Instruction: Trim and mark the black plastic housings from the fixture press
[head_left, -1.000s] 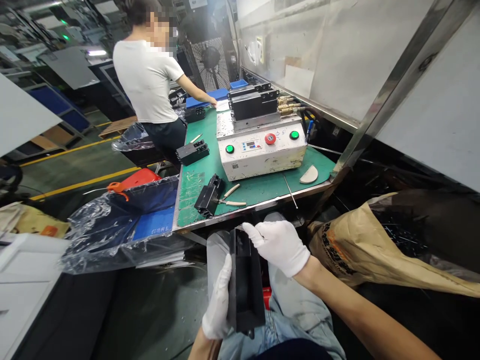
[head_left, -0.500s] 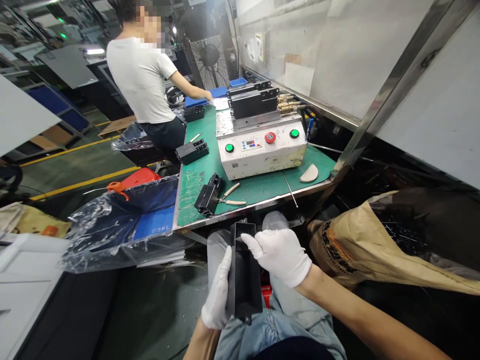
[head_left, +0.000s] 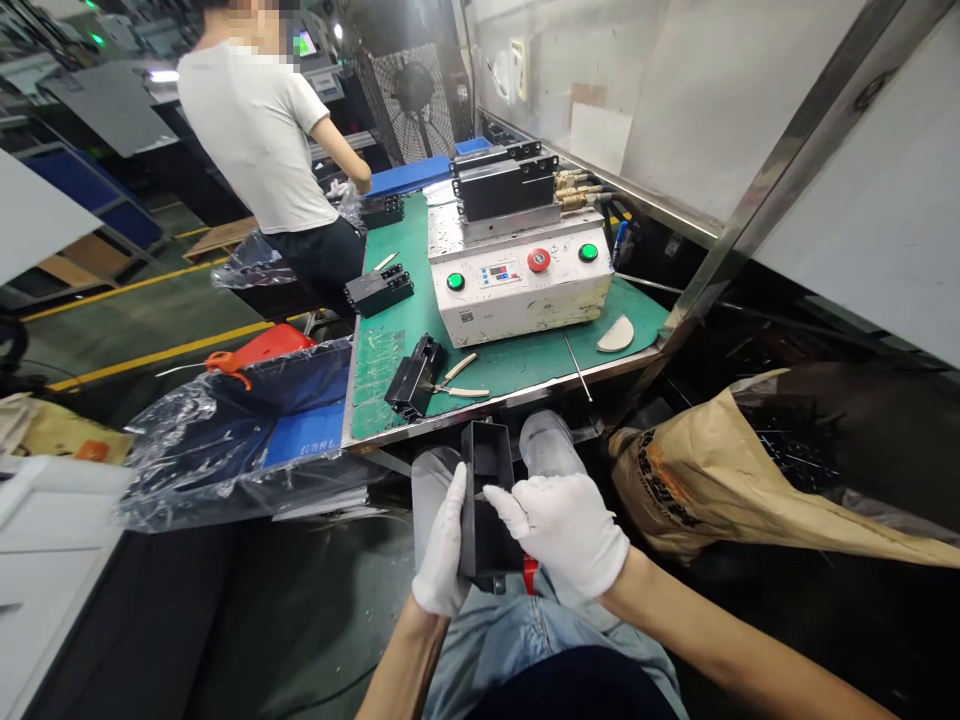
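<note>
The left hand (head_left: 442,552) and right hand (head_left: 561,532), both white-gloved, grip a hollow, open-topped, matte black rectangular casing (head_left: 486,475).

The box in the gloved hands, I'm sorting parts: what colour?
Black rectangular box, seen in the head view.

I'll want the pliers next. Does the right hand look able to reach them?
Probably yes: the right hand, once it lets go of the black housing, is close below the green mat's edge, nothing blocking the pliers.
</note>
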